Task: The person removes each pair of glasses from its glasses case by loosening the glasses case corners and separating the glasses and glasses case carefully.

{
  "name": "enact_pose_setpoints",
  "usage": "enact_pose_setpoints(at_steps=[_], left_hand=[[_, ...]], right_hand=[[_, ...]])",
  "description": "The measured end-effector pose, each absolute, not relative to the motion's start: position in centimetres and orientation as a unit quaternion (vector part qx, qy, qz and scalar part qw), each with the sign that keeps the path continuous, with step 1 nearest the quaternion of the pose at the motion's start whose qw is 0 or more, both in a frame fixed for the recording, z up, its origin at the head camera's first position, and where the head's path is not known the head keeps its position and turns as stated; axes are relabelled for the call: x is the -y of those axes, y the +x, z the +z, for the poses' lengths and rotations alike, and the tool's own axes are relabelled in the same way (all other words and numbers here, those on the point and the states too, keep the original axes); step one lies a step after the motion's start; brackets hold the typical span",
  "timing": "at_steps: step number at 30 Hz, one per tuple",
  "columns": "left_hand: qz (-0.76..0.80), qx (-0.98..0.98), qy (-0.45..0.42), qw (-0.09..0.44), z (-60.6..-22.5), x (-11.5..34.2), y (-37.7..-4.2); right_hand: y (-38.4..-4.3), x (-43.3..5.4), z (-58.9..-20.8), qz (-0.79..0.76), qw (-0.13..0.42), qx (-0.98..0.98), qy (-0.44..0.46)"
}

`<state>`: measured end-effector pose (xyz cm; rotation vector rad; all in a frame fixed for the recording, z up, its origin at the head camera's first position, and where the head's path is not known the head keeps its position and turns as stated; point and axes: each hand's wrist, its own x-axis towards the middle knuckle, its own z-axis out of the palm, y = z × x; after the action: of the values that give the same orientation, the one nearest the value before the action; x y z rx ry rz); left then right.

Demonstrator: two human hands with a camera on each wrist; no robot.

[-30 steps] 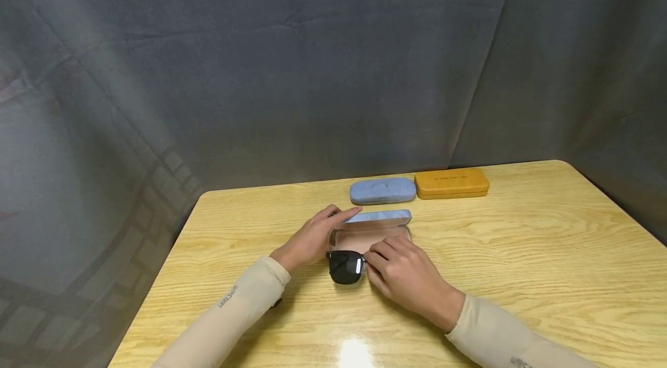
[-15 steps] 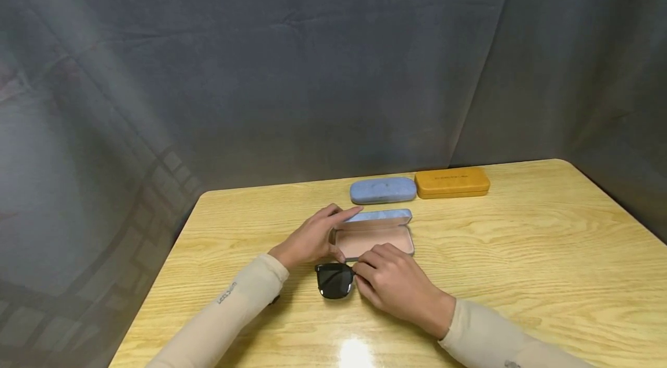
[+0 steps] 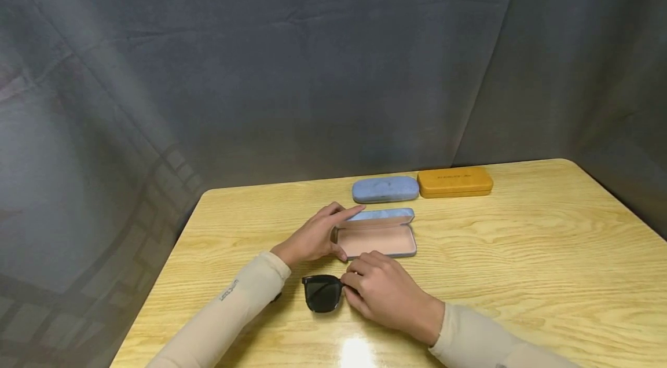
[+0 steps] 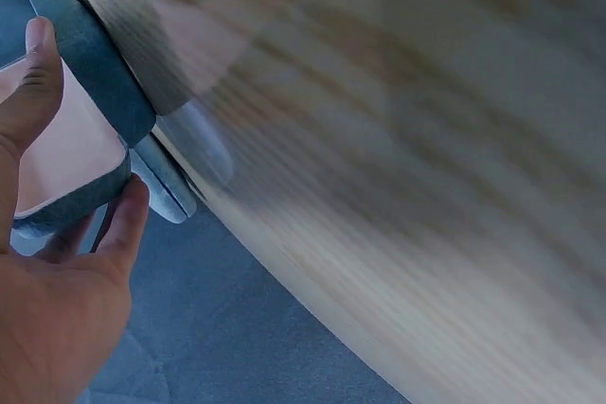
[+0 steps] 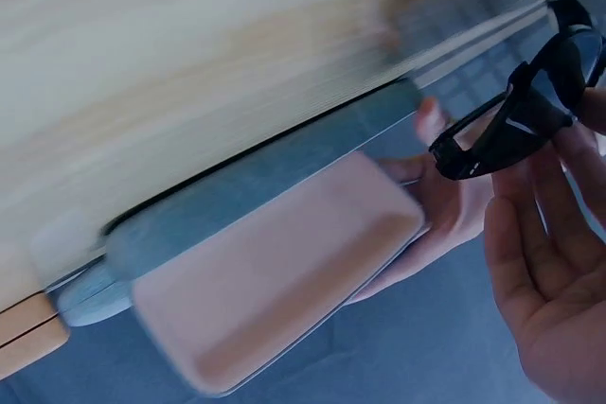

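A blue glasses case with a pale pink lining (image 3: 383, 239) lies open on the table, its lid tipped up at the back. My left hand (image 3: 310, 238) grips its left end, thumb at the front rim and index finger along the lid. The left wrist view shows thumb and fingers around the end of the case (image 4: 85, 191). Black sunglasses (image 3: 323, 294) are pinched in my right hand (image 3: 388, 294), in front of the case and close over the table. In the right wrist view the sunglasses (image 5: 516, 115) show dark lenses; my right fingers cover part of them.
Behind the open case lie a closed blue glasses case (image 3: 385, 189) and a mustard-yellow one (image 3: 455, 182), side by side. A small dark thing (image 3: 277, 297) peeks out beside the left sleeve. Grey curtain (image 3: 333, 67) hangs behind the wooden table (image 3: 547, 229).
My right hand has drawn the sunglasses from the open case's front edge toward me and to the left, uncovering the pink lining. The left hand keeps its grip on the case.
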<state>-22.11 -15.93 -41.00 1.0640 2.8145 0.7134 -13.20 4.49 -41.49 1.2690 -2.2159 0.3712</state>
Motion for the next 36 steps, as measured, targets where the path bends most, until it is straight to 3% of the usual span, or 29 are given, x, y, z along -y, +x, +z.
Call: enact_pose_setpoints(at_steps=[8,36], left_hand=[[0.245,-0.906,0.342,0.036,-40.9,15.8,-21.9],[0.241,-0.906,0.348,0.027,-41.1,15.8,-22.0]], right_hand=[[-12.4,-3.2,-41.3,0.116,0.212,0.841,0.484],[-11.6,-0.5,-41.7,0.058,0.204,0.834,0.509]])
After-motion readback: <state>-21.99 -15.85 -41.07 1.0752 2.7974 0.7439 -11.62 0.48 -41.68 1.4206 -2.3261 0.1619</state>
